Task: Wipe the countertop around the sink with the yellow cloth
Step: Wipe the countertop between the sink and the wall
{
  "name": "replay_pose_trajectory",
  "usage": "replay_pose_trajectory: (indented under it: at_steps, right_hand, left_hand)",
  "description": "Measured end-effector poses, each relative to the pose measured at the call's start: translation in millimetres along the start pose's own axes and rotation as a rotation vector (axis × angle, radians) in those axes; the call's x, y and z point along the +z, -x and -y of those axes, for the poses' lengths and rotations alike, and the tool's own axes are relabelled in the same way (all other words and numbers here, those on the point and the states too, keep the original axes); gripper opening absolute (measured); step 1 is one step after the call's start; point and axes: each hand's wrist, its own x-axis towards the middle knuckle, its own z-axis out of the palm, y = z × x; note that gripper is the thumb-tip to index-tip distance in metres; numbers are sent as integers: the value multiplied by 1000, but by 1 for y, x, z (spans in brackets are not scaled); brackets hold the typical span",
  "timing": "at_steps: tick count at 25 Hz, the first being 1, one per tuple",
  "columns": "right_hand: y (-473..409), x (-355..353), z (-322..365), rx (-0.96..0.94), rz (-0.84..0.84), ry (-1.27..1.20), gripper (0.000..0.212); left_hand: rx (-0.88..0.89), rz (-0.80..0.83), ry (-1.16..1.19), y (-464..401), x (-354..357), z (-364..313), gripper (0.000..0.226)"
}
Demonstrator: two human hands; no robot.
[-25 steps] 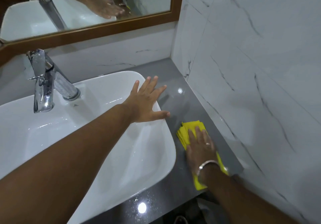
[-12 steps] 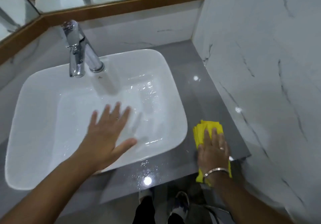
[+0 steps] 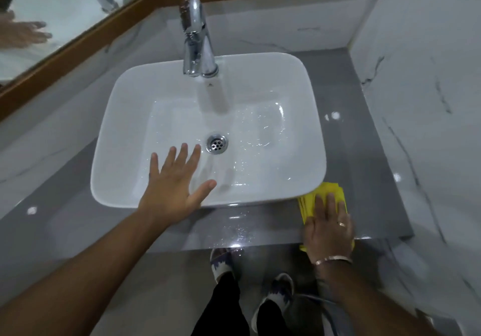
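A white rectangular sink [image 3: 307, 116] sits on a glossy grey countertop [image 3: 364, 153]. The folded yellow cloth [image 3: 325, 195] lies on the counter at the sink's front right corner, close to the counter's front edge. My right hand [image 3: 328, 229] presses flat on the cloth, fingers pointing away from me, covering most of it. My left hand [image 3: 174, 182] hovers open over the sink's front rim, fingers spread, holding nothing.
A chrome faucet [image 3: 196, 41] stands at the back of the sink, a drain [image 3: 216, 144] in the basin. A marble wall [image 3: 421, 101] bounds the counter on the right. A wood-framed mirror [image 3: 78, 36] runs along the back and left. My feet [image 3: 273, 291] show below the counter edge.
My left hand came off the sink's far right rim and drew back toward the front rim. My right hand slid the cloth toward the counter's front edge. The view shifted to look down over the sink.
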Motion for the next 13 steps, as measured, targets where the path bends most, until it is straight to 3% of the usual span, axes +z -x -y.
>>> replay_pose_trajectory:
  at_steps: [1, 4, 6, 10, 13]
  right_hand:
    - [10, 3, 25, -21, 38, -20, 58]
    - [74, 26, 107, -601, 133, -35, 69]
    - [88, 28, 126, -744, 171, -73, 79]
    - [55, 16, 72, -672, 96, 6, 65]
    - [66, 12, 37, -325, 33, -5, 64]
  left_hand:
    - [1, -1, 2, -2, 1, -2, 86]
    - [-13, -30, 23, -1, 0, -2, 88]
    - [-29, -23, 29, 0, 0, 0, 91]
    - [4, -28, 64, 1, -5, -1, 89]
    - [82, -115, -43, 18, -5, 51, 84]
